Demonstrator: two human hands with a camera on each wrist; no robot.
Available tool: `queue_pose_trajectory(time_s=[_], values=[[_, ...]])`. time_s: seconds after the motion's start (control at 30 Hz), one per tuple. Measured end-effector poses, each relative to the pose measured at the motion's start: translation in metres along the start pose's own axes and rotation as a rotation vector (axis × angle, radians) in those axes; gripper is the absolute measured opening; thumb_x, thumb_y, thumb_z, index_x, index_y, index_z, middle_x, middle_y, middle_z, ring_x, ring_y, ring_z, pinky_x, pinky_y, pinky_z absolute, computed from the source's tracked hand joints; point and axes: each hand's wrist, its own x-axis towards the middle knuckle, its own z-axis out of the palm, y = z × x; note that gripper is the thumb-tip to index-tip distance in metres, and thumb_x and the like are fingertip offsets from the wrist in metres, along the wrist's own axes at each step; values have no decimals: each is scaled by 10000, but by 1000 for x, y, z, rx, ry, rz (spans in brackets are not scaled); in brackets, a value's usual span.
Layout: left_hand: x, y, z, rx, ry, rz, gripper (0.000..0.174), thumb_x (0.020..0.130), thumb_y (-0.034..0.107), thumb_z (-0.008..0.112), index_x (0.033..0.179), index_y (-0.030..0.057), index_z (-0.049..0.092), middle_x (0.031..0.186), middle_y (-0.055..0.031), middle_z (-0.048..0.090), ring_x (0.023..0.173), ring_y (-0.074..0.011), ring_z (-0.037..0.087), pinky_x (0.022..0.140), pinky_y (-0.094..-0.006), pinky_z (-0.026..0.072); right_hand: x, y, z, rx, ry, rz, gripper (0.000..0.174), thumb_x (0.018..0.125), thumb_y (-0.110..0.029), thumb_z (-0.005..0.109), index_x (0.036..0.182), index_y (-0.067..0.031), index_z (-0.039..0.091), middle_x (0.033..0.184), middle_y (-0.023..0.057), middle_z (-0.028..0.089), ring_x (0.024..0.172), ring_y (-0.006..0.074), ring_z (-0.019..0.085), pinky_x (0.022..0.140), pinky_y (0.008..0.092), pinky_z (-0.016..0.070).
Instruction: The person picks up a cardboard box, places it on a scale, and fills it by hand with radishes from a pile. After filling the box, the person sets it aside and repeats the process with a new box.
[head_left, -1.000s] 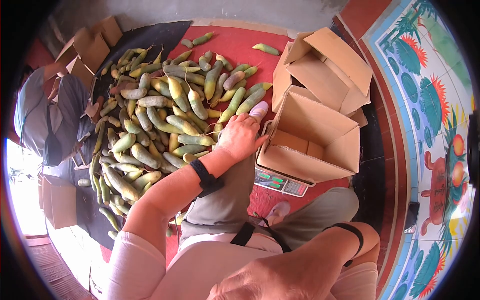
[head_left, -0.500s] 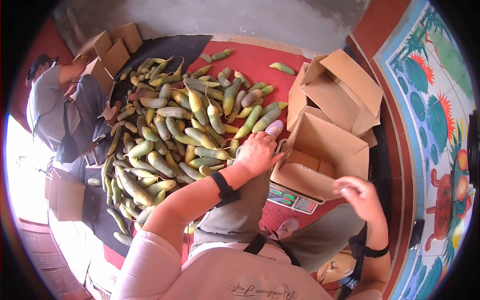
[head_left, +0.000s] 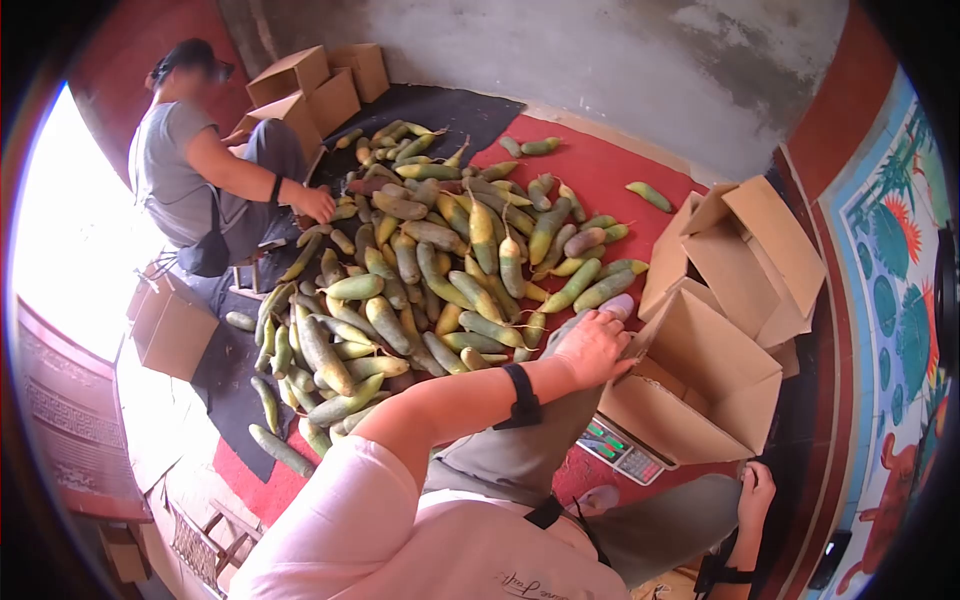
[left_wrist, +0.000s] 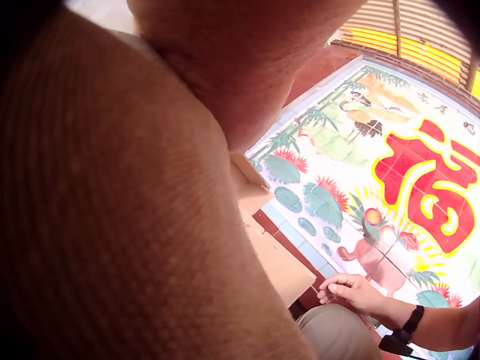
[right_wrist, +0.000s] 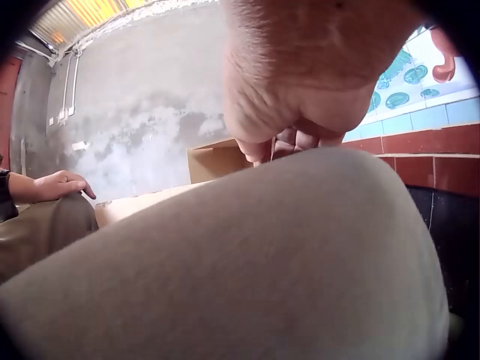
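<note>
My left hand (head_left: 597, 347) rests on my left knee with its fingers relaxed, close to the left edge of an open carton (head_left: 690, 425). That carton stands on a digital scale (head_left: 640, 464) with lit green displays. Beside my right knee is my right hand (head_left: 757, 492), near the carton's front right corner. In the right wrist view, the right hand (right_wrist: 300, 82) hangs over the knee with loosely bent fingers and nothing visible in them. A large heap of green radishes (head_left: 385, 325) lies left of my left leg.
Behind the scale stands another open carton (head_left: 740, 265). Across the heap, a seated person (head_left: 195, 170) reaches to the radishes, with more cartons (head_left: 310, 85) behind. A carton (head_left: 175, 330) and a wooden stool (head_left: 205, 535) are at the left. A tiled mural borders the right.
My right hand has gone from before my chest, past the carton's near corner, down beside my right knee. The left stays on its knee. The head view turned left; the other person's hand came to the heap.
</note>
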Motion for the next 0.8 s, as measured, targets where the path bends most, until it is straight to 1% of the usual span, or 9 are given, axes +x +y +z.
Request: queue_pose_trajectory(time_s=[0.07, 0.2, 0.3, 0.4, 0.5, 0.57, 0.63, 0.77, 0.8], values=[[0, 0, 2, 9, 13, 5, 374, 776, 391, 591, 910, 42, 612, 963, -93, 568, 965, -257, 497, 858, -368, 389, -6, 12, 12, -3, 3, 9, 107, 812, -24, 525, 888, 25, 581, 809, 152, 593, 734, 282, 588, 691, 341, 465], [0, 1, 4, -14, 64, 11, 357, 772, 371, 600, 921, 47, 611, 978, -103, 565, 979, -265, 496, 872, -378, 380, -10, 0, 20, -144, -31, -96, 106, 812, -36, 529, 878, 28, 581, 839, 169, 595, 787, 329, 580, 728, 364, 458], [1, -1, 0, -121, 128, 25, 322, 759, 312, 626, 931, 42, 601, 1014, -111, 564, 1017, -275, 490, 893, -384, 370, -9, 6, 22, -55, -20, -93, 103, 817, -38, 525, 871, 31, 578, 840, 173, 593, 788, 335, 576, 724, 375, 455], [0, -9, -9, -117, 213, -19, 300, 765, 287, 627, 929, 38, 598, 1014, -117, 564, 1017, -280, 496, 890, -391, 374, -10, 7, 23, -81, -25, -103, 100, 821, -44, 522, 867, 29, 573, 833, 171, 584, 789, 339, 566, 713, 385, 449], [-14, -27, -19, -150, 297, -236, 285, 785, 280, 615, 931, 36, 601, 978, -118, 578, 995, -293, 511, 876, -402, 389, -13, 9, 22, -115, -31, -105, 97, 822, -45, 518, 864, 24, 571, 829, 171, 572, 785, 343, 558, 705, 391, 444], [-34, -49, -23, -119, 242, -370, 283, 789, 287, 618, 913, 33, 611, 949, -119, 592, 977, -296, 519, 874, -391, 396, -15, 10, 21, -121, -36, -103, 96, 823, -46, 515, 863, 23, 569, 828, 172, 565, 783, 347, 553, 699, 396, 441], [-67, -79, -16, -88, 102, -485, 294, 801, 316, 599, 897, 39, 624, 927, -124, 603, 954, -292, 531, 866, -383, 409, -17, 10, 21, -143, -31, -103, 96, 822, -48, 516, 864, 24, 564, 823, 178, 550, 777, 358, 544, 691, 406, 434], [-168, -136, -3, 137, -370, -705, 373, 792, 401, 536, 914, 64, 641, 916, -116, 617, 952, -281, 539, 853, -380, 427, -22, 11, 21, -178, -18, -91, 94, 822, -43, 513, 866, 25, 561, 817, 182, 539, 773, 364, 536, 685, 411, 429], [-193, -147, -1, 160, -518, -798, 400, 803, 419, 520, 944, 67, 645, 976, -120, 608, 1000, -284, 522, 869, -387, 422, -23, 7, 20, -195, -22, -78, 90, 823, -39, 512, 867, 24, 561, 817, 182, 539, 773, 364, 536, 685, 411, 429]])
